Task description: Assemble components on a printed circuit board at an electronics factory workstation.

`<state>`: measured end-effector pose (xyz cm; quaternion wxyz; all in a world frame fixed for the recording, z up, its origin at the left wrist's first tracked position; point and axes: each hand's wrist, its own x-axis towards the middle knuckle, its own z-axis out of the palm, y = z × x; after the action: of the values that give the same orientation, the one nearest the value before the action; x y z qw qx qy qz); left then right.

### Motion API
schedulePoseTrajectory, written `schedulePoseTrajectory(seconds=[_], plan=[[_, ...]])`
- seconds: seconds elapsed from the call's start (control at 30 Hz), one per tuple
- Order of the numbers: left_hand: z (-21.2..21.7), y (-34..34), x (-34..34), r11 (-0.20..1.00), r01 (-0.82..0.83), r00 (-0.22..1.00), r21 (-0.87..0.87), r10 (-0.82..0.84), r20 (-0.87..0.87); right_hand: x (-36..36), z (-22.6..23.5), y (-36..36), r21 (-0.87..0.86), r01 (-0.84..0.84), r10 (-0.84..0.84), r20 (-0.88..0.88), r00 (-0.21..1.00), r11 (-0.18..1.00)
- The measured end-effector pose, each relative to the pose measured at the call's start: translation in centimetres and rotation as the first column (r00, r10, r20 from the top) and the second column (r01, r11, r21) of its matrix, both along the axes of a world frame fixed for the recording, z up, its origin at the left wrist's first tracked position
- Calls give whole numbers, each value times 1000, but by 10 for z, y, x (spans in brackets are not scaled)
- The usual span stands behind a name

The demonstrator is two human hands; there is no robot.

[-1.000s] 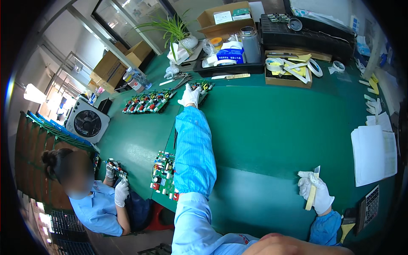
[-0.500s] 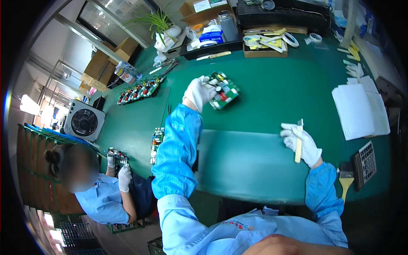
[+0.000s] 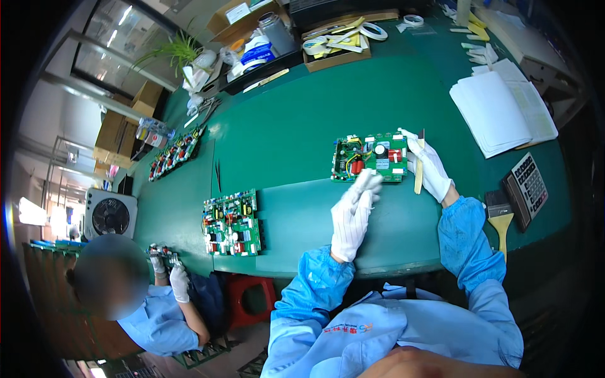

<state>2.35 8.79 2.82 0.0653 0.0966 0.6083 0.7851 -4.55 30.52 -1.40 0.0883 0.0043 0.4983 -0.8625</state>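
A green circuit board (image 3: pixel 370 151) with red, white and black parts and yellow wires is in front of me, above the table mat. My right hand (image 3: pixel 428 169), in a white glove, is closed round a slim tool with a flat pale-yellow handle (image 3: pixel 419 176) and a dark tip. Fingertips of that hand touch the board's right edge. At the board's lower edge is my gloved left hand (image 3: pixel 353 217); motion smears its fingertips, so whether they grip anything cannot be made out.
Several circuit boards (image 3: pixel 232 223) lie to my left, and another row of boards (image 3: pixel 175 154) farther off. Papers (image 3: pixel 491 113), a calculator (image 3: pixel 526 189) and a wide brush (image 3: pixel 500 220) are at right. A cardboard tray (image 3: pixel 340 55) stands at the back. A co-worker (image 3: pixel 157 315) sits at left.
The circuit board has come from the far side, where my left hand held it, nearer and to my right hand. My left hand has drawn back toward me. The view has shifted.
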Motion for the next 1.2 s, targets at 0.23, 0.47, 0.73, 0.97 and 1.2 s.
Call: schedulePoseTrajectory(seconds=[0.23, 0.47, 0.73, 0.97, 1.2], plan=[[-3, 8, -70, 601, -600, 658, -528, -5, -753, -4, -7, -11, 168, 126, -139, 70, 988, 978], [-18, 11, -79, 560, -661, 604, -499, 3, -797, -5, -4, -16, 370, 189, -229, 66, 971, 910], [-24, 8, -73, 663, -561, 723, -496, 99, -684, -4, -13, -17, 351, 193, -218, 32, 975, 916], [-34, -2, -65, 923, -247, 950, -296, 171, -259, 4, -6, -23, 539, 212, -174, -121, 977, 815], [-8, -9, -58, 938, -121, 992, -325, 129, 3, 6, 8, -18, 665, 66, 1, -99, 995, 744]])
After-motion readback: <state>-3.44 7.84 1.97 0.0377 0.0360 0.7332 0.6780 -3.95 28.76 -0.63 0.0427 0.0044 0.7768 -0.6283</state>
